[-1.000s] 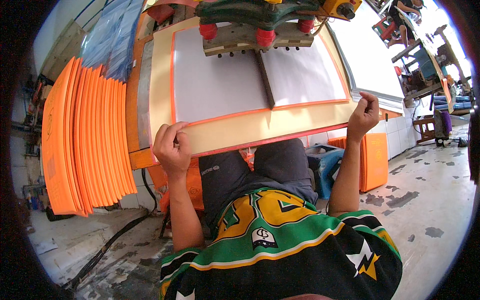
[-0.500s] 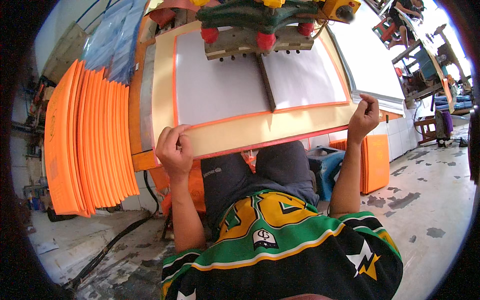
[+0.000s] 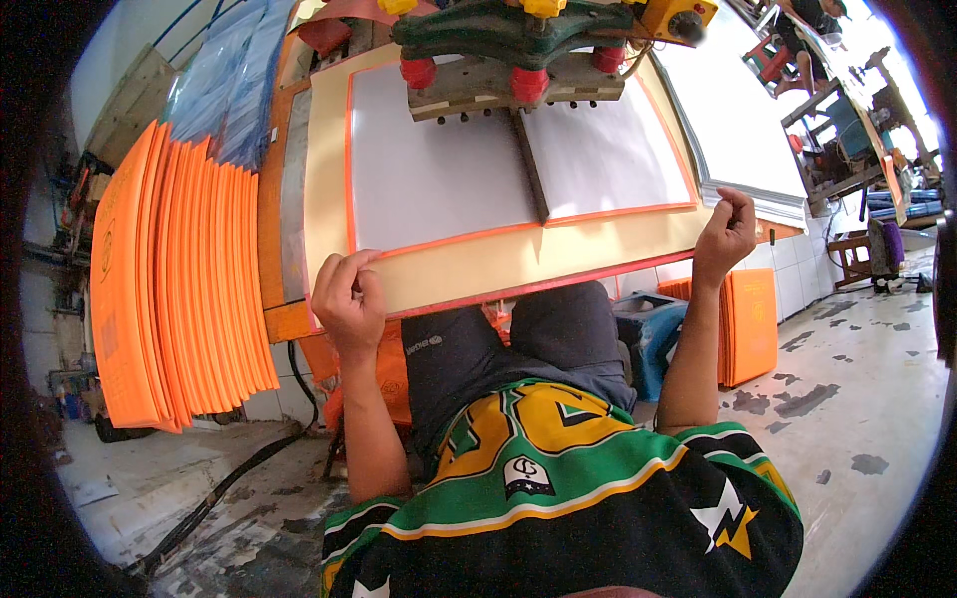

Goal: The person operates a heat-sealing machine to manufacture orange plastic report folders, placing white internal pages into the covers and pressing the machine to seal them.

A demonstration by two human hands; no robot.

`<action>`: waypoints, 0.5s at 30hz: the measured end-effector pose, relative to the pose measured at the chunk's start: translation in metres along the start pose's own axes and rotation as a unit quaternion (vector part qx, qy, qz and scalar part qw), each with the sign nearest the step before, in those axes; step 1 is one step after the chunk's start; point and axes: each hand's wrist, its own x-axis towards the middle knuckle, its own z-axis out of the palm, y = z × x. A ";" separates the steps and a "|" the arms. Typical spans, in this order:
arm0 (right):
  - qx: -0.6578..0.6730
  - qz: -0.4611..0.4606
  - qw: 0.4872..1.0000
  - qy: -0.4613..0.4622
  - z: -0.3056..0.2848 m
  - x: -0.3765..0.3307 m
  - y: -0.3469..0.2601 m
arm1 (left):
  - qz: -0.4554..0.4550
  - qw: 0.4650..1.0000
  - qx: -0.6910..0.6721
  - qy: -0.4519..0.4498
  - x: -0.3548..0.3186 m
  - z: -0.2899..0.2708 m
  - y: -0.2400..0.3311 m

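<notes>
A large flat printing frame (image 3: 469, 264) with a cream border, an orange inner line and a white mesh panel lies tilted in front of me. My left hand (image 3: 347, 299) grips its near left edge. My right hand (image 3: 725, 234) pinches the near right corner. Above the panel sits a green machine head (image 3: 518, 30) with red knobs and a dark blade running down the middle of the mesh.
A row of orange sheets (image 3: 179, 289) stands on edge at the left. More orange pieces (image 3: 750, 324) lean at the right beside a blue bin (image 3: 648, 329). A black hose (image 3: 229, 478) crosses the stained concrete floor. Workbenches and another person stand far right.
The frame and both hands have shifted slightly toward me and lower in view. Both hands keep their hold on the near edge.
</notes>
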 end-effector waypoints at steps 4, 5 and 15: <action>0.002 -0.008 1.000 0.003 0.002 -0.001 0.001 | -0.001 1.000 0.001 -0.002 0.000 0.001 0.000; 0.006 -0.022 1.000 0.012 0.002 -0.001 0.001 | -0.001 1.000 0.001 -0.002 0.000 0.001 -0.001; 0.007 0.005 1.000 0.003 0.001 -0.001 -0.003 | 0.021 1.000 -0.010 0.019 0.002 0.003 0.000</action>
